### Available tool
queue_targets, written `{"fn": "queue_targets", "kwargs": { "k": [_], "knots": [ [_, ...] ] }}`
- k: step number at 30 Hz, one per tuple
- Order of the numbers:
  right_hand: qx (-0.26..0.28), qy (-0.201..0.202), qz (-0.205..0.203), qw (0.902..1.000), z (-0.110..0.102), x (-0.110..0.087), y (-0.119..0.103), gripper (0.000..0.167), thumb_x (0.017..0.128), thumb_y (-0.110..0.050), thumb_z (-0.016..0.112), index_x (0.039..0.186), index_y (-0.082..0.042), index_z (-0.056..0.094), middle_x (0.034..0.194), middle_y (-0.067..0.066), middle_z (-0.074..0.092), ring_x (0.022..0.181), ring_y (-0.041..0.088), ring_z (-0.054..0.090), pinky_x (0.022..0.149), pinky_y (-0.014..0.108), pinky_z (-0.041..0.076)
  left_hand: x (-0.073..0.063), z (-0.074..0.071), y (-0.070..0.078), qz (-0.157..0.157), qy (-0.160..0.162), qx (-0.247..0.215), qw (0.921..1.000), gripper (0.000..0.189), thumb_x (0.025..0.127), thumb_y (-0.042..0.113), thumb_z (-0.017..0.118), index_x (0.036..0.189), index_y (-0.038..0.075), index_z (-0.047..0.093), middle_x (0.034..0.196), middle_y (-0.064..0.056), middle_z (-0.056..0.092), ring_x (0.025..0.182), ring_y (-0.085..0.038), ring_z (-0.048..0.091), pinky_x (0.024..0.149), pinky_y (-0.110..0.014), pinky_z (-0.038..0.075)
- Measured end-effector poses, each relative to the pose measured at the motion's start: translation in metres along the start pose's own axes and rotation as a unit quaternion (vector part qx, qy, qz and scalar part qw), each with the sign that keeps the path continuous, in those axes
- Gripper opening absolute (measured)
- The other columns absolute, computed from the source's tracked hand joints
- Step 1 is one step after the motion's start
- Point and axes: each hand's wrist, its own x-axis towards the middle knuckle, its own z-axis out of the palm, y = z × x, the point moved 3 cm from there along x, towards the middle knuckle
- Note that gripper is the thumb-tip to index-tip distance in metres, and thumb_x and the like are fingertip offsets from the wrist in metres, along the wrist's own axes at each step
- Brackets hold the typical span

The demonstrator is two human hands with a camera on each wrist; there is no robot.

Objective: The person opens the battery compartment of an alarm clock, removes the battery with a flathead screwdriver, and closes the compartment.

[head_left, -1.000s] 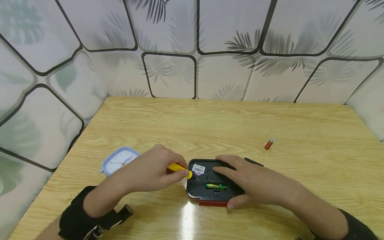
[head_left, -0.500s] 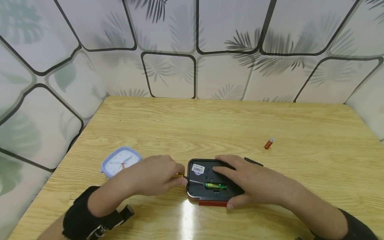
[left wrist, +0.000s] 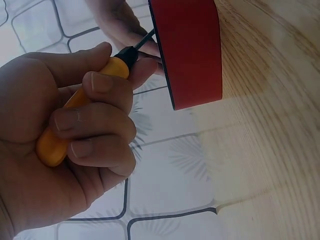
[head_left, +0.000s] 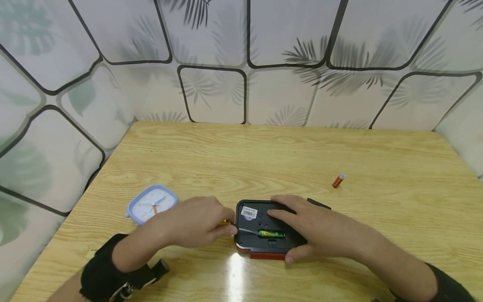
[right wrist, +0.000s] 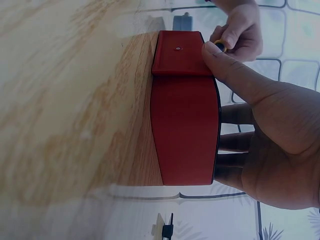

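Note:
A box-shaped device with a black back (head_left: 249, 243) and red sides (right wrist: 185, 130) lies back up on the table. In its battery slot sits a green battery (head_left: 272, 234). My left hand (head_left: 203, 222) grips a screwdriver (left wrist: 117, 67) by its yellow handle, fingers curled round it. The metal shaft (head_left: 247, 230) reaches over the black back to the battery's left end; whether the tip touches it I cannot tell. My right hand (head_left: 324, 233) rests on the device's right part, fingers extended over the back and thumb at the near edge.
A blue-rimmed clock (head_left: 151, 205) lies to the left, partly behind my left forearm. An orange-red battery (head_left: 338, 180) lies farther back on the right. Beyond my right hand a thin black piece (head_left: 318, 204) shows. A patterned wall (head_left: 279, 96) stands behind the table.
My left hand has moved slightly nearer to me and lowered the screwdriver, bringing its shaft to the green battery's left end. The right hand and the device have stayed put.

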Motion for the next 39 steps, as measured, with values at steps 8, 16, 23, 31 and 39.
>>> {"fn": "queue_targets", "kwargs": {
  "k": [8, 16, 23, 31, 39],
  "knots": [
    [0.003, -0.001, 0.0, 1.0, 0.0, 0.0, 0.0, 0.086, 0.088, -0.066, 0.075, 0.157, -0.019, 0.051, 0.17, 0.008, 0.035, 0.148, 0.03, 0.048, 0.111, 0.054, 0.052, 0.003, 0.002, 0.002, 0.012, 0.007, -0.06, 0.9981, 0.024, 0.11, 0.027, 0.059, 0.106, 0.011, 0.076, 0.082, 0.006, 0.074, 0.062, 0.006, 0.05, 0.064, -0.017, 0.049],
    [-0.001, 0.009, -0.012, 0.9999, 0.001, -0.001, 0.0, 0.087, 0.088, -0.066, 0.075, 0.156, -0.018, 0.051, 0.168, 0.01, 0.037, 0.147, 0.031, 0.049, 0.11, 0.055, 0.052, 0.009, 0.008, 0.006, 0.017, 0.018, -0.051, 0.9984, 0.025, 0.111, 0.027, 0.057, 0.108, 0.011, 0.076, 0.086, 0.006, 0.075, 0.067, 0.005, 0.054, 0.07, -0.018, 0.052],
    [-0.008, 0.034, 0.006, 0.9994, -0.002, 0.004, -0.003, 0.075, 0.091, -0.068, 0.068, 0.149, -0.022, 0.06, 0.158, 0.012, 0.051, 0.139, 0.032, 0.058, 0.105, 0.052, 0.057, 0.014, 0.017, 0.009, 0.026, 0.008, -0.001, 0.9996, 0.023, 0.11, 0.031, 0.06, 0.098, 0.015, 0.072, 0.077, 0.011, 0.066, 0.067, 0.003, 0.054, 0.066, -0.019, 0.05],
    [-0.062, 0.074, -0.03, 0.9949, -0.002, 0.004, -0.006, 0.054, 0.096, -0.043, 0.079, 0.143, -0.021, 0.065, 0.15, 0.011, 0.058, 0.131, 0.029, 0.063, 0.099, 0.045, 0.061, 0.008, 0.008, 0.007, 0.016, 0.022, -0.005, 0.9996, 0.023, 0.108, 0.03, 0.062, 0.11, 0.012, 0.077, 0.092, 0.007, 0.077, 0.074, 0.004, 0.06, 0.072, -0.023, 0.056],
    [-0.054, 0.058, -0.02, 0.9966, -0.003, 0.004, -0.005, 0.055, 0.096, -0.039, 0.08, 0.143, -0.015, 0.065, 0.154, 0.01, 0.055, 0.135, 0.029, 0.061, 0.104, 0.046, 0.059, -0.005, -0.009, 0.004, -0.012, 0.036, 0.027, 0.9989, 0.02, 0.106, 0.029, 0.066, 0.096, 0.016, 0.076, 0.074, 0.012, 0.066, 0.06, 0.003, 0.047, 0.059, -0.019, 0.045]
  ]
}}
